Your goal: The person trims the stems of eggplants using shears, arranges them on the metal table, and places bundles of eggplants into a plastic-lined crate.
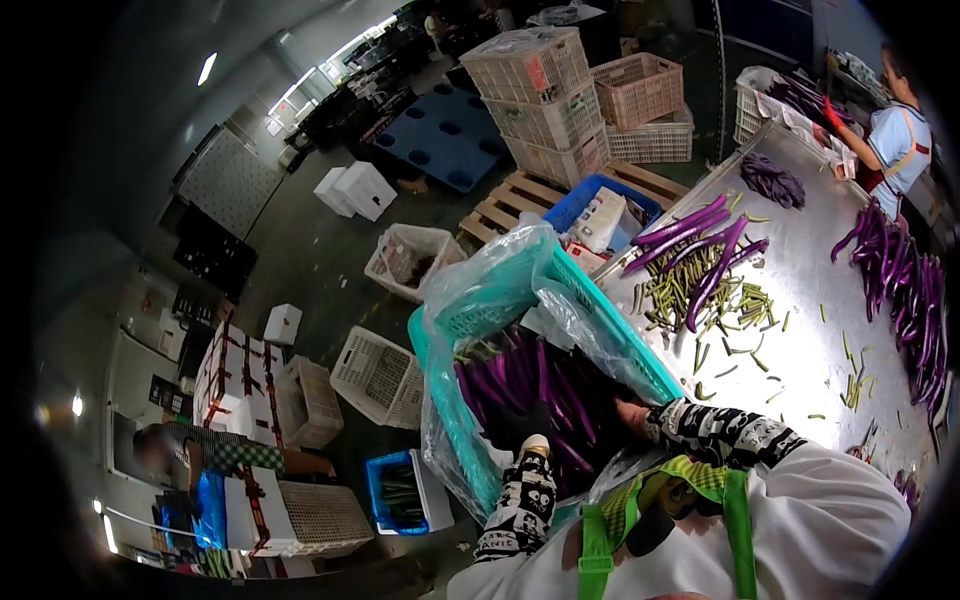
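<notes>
Long purple eggplants (545, 375) lie bunched in a teal crate (612, 318) lined with a clear plastic bag (480, 275). My left hand (516, 424), in a dark glove, rests on top of the eggplants with its fingers spread. At the crate's table side, my right hand (632, 416) reaches in against the eggplants; its fingers are lost in shadow. Patterned black-and-white sleeves cover both forearms. Right of the crate, several eggplants (715, 270) lie across a heap of cut green stems (690, 285) on a metal table (800, 270).
A row of eggplants (905, 300) lines the table's far edge. A co-worker (895, 145) with a red glove stands at the upper right. Stacked crates (545, 105), a blue bin (590, 205) and white baskets (380, 375) stand beyond and left. Another person (190, 455) is at the lower left.
</notes>
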The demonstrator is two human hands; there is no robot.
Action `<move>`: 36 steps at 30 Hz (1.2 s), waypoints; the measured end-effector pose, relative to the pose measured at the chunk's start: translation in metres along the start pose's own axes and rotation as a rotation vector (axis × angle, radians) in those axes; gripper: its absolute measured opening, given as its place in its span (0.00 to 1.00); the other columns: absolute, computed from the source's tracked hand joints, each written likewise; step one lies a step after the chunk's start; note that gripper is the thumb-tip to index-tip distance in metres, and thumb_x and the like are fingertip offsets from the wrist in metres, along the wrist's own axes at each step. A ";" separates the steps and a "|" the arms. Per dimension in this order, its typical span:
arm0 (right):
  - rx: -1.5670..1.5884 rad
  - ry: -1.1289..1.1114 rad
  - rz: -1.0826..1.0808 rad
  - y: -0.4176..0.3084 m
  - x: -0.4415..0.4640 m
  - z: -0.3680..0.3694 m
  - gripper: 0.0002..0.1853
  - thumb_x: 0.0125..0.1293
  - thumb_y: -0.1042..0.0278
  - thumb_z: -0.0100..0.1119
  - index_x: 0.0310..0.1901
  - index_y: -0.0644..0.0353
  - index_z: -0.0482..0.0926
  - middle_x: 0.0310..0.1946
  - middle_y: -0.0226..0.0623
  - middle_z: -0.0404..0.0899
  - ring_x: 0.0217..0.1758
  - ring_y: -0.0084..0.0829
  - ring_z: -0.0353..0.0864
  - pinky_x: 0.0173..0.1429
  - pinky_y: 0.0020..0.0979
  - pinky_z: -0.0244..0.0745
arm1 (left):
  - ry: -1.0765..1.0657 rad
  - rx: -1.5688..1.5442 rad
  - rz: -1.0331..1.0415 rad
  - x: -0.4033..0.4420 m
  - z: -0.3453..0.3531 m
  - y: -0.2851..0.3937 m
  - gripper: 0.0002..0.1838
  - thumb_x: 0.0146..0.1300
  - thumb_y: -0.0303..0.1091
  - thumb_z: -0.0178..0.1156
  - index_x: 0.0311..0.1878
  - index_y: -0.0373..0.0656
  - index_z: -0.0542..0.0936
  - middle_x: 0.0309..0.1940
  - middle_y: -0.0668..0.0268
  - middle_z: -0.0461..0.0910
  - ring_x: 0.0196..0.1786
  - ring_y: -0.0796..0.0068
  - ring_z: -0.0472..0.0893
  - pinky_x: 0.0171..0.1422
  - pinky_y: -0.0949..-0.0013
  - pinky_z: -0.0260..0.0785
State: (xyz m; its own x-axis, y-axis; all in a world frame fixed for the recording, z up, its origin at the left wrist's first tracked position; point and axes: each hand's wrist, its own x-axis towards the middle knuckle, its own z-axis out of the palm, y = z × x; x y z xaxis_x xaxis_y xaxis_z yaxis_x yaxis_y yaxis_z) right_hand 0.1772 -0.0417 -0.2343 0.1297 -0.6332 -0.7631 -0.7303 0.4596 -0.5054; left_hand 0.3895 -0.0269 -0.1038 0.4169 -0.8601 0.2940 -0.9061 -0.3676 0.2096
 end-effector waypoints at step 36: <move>0.450 -0.408 -0.232 -0.029 -0.006 -0.019 0.43 0.63 0.48 0.63 0.75 0.63 0.60 0.71 0.42 0.67 0.72 0.42 0.67 0.76 0.34 0.61 | -0.107 -0.007 0.421 -0.014 0.046 -0.031 0.33 0.69 0.45 0.52 0.75 0.47 0.63 0.73 0.56 0.62 0.73 0.49 0.61 0.77 0.53 0.57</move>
State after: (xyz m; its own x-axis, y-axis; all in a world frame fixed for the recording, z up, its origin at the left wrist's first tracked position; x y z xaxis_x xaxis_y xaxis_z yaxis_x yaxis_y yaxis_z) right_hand 0.1849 -0.0626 -0.2078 0.5596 -0.5004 -0.6607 -0.3115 0.6118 -0.7271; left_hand 0.4083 -0.0198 -0.1571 0.0006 -0.9664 0.2569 -0.9948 0.0256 0.0987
